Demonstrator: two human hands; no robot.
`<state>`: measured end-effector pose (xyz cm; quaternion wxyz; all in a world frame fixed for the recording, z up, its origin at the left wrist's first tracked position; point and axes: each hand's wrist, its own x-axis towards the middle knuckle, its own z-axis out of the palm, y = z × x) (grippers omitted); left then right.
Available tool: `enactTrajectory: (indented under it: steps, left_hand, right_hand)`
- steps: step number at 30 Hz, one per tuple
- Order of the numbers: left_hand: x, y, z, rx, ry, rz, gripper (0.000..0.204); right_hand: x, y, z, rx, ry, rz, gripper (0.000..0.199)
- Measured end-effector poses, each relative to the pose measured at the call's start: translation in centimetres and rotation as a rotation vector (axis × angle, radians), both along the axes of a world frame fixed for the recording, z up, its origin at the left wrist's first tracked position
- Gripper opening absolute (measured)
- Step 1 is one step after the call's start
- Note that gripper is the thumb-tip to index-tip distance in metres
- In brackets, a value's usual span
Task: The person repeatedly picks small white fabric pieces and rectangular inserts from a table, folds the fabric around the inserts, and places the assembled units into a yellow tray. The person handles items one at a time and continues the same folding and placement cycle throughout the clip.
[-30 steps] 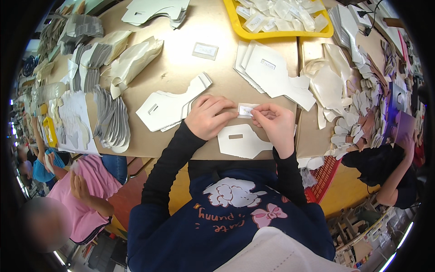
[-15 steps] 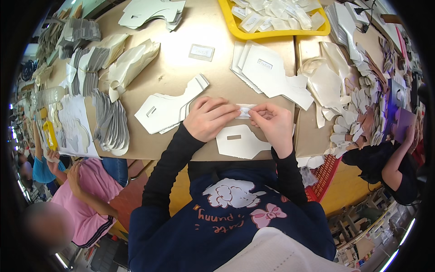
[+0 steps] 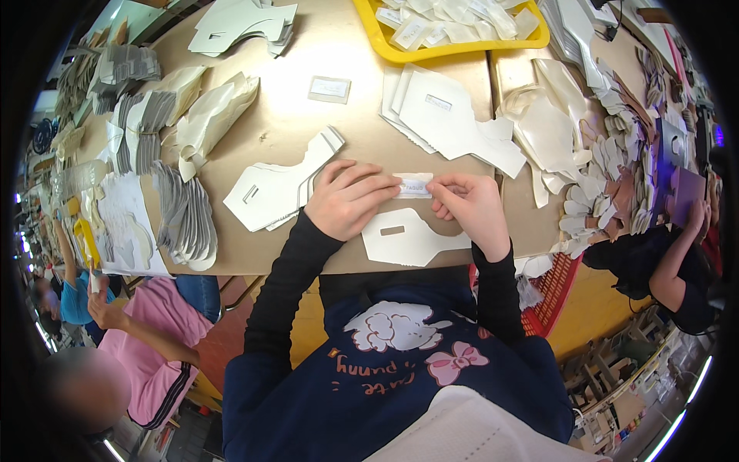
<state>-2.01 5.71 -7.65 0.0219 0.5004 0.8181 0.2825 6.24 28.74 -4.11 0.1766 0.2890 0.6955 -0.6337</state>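
Between my two hands is a small whitish label (image 3: 414, 186) with print on it. My left hand (image 3: 352, 202) has its fingertips pressed on the label's left end. At the right end, my right hand (image 3: 471, 208) pinches it between thumb and forefinger, the other fingers curled under. Just below the label lies a flat white cut piece (image 3: 399, 240) with a slot in it; its narrow right end reaches toward my right wrist. Beside my left hand is a stack of similar slotted white pieces (image 3: 269, 191). Farther off rests a stack of white pieces (image 3: 446, 115) with a label in the top one's slot.
A yellow tray (image 3: 462, 52) of small labels stands at the far side. One label (image 3: 329, 89) lies alone on the table (image 3: 308, 127). Bundles of grey-edged pieces (image 3: 187, 219) line the left, cream pieces (image 3: 546, 135) the right. Co-workers sit at both sides.
My right hand has shifted slightly right, so more of the label shows between my hands. The whole view has moved a little. The co-worker at left has raised a hand.
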Motion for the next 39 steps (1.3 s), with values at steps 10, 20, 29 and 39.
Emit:
enactTrajectory:
  steps: [10,20,29,39]
  left_hand:
    - [0.01,-0.01,0.04,0.001,0.003,-0.004,0.038]
    - [0.02,0.05,0.21,-0.014,0.049,-0.01,0.038]
    - [0.1,0.17,0.11,-0.009,0.031,0.002,0.035]
    - [0.16,0.2,0.04,0.003,0.018,0.013,0.032]
  right_hand:
    - [-0.43,-0.59,-0.07,0.111,0.007,0.029,0.018]
    - [-0.48,-0.84,-0.34,0.187,0.027,0.051,0.018]
    - [-0.32,0.1,-0.33,0.072,0.015,0.091,0.024]
    - [-0.56,-0.16,-0.35,0.132,-0.021,0.1,0.022]
